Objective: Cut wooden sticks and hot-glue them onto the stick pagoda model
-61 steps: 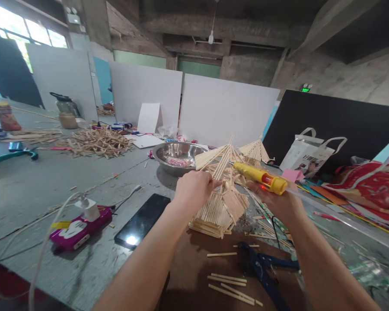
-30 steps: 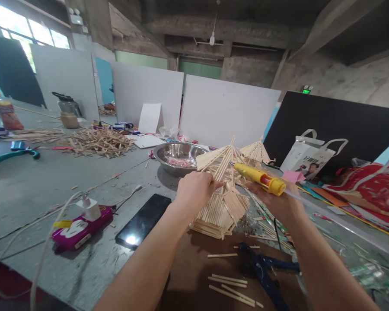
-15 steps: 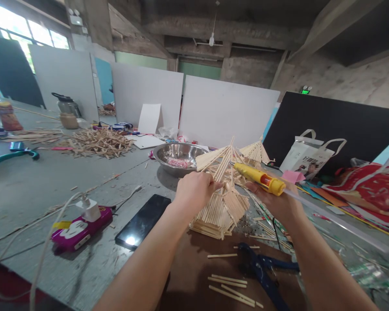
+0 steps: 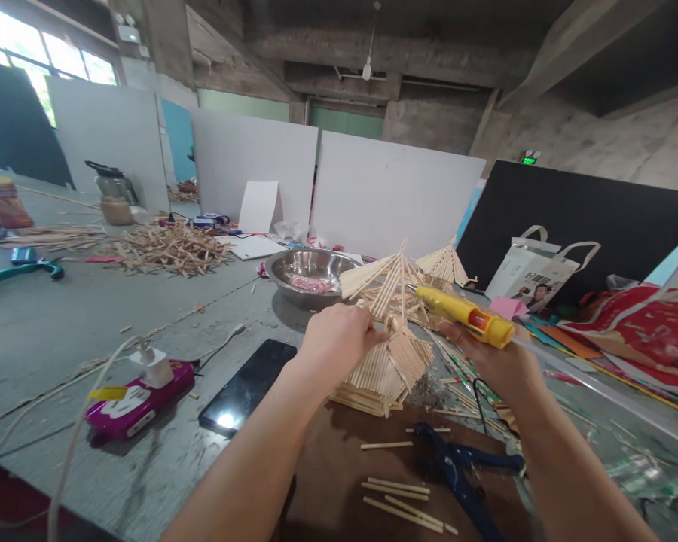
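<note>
A small roofed model [image 4: 381, 369] built of thin wooden sticks stands in front of me. Its upper part is an open peak of sticks [image 4: 392, 282] above a lower layered roof. My left hand [image 4: 339, 339] is closed at the model's left side, thumb and fingers pinching it between peak and lower roof; the exact spot is partly hidden. In my right hand [image 4: 497, 361] is a yellow hot glue gun [image 4: 463, 312] with a clear glue stick [image 4: 610, 388] out of its back. Its nozzle points left, close to the peak's right side.
Blue pliers [image 4: 457, 467] and several loose sticks [image 4: 398, 489] lie on a brown board. A phone [image 4: 248, 384], a purple power strip [image 4: 141, 399] and a steel bowl [image 4: 310, 275] are to the left. Behind stands another stick roof [image 4: 444, 263]. Plastic scraps [image 4: 644, 467] litter the right.
My right hand has drawn the glue gun slightly right and down, its nozzle a bit farther from the peak. My left hand stays at the model, almost unmoved.
</note>
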Available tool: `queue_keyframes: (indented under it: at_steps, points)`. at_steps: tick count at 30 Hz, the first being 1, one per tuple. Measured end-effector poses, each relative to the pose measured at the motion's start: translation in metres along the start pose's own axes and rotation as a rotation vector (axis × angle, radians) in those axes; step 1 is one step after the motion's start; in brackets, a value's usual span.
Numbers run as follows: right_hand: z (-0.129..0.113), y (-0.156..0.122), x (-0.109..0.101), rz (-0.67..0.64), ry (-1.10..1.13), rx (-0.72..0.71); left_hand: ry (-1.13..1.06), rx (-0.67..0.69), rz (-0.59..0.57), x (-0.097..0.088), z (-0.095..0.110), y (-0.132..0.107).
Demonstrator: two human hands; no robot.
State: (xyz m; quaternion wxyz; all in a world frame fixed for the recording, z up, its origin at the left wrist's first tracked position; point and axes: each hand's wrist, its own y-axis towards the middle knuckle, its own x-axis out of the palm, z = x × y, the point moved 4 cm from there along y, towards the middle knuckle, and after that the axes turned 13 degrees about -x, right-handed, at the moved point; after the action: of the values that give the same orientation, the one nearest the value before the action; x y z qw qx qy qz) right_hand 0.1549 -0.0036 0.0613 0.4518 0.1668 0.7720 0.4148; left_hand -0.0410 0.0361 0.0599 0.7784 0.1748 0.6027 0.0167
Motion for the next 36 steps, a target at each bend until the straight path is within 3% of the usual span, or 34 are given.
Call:
queue_keyframes:
  at_steps: [5,7,10,12,15,20,27,30,36]
  points:
    - [0.024,-0.028,-0.017,-0.040,-0.068,0.153,0.014,0.420,-0.206,0.003,0.034,-0.032]
    - [0.037,-0.044,-0.025,0.004,0.054,0.288,0.036,0.544,-0.260,0.014,0.047,-0.042]
    - [0.050,-0.064,-0.035,0.096,0.313,0.465,0.097,0.637,-0.305,0.034,0.061,-0.049]
    - [0.053,-0.069,-0.042,0.176,0.412,0.491,0.134,0.678,-0.339,0.049,0.069,-0.051]
    - [0.055,-0.069,-0.053,0.294,0.508,0.466,0.179,0.688,-0.414,0.070,0.080,-0.054]
    - [0.050,-0.064,-0.065,0.346,0.515,0.388,0.265,0.645,-0.562,0.100,0.090,-0.056]
    - [0.048,-0.062,-0.073,0.410,0.513,0.331,0.343,0.561,-0.559,0.107,0.087,-0.050]
    - [0.050,-0.062,-0.075,0.431,0.514,0.324,0.328,0.587,-0.554,0.110,0.088,-0.052]
    - [0.045,-0.063,-0.075,0.374,0.458,0.391,0.328,0.593,-0.591,0.122,0.094,-0.060]
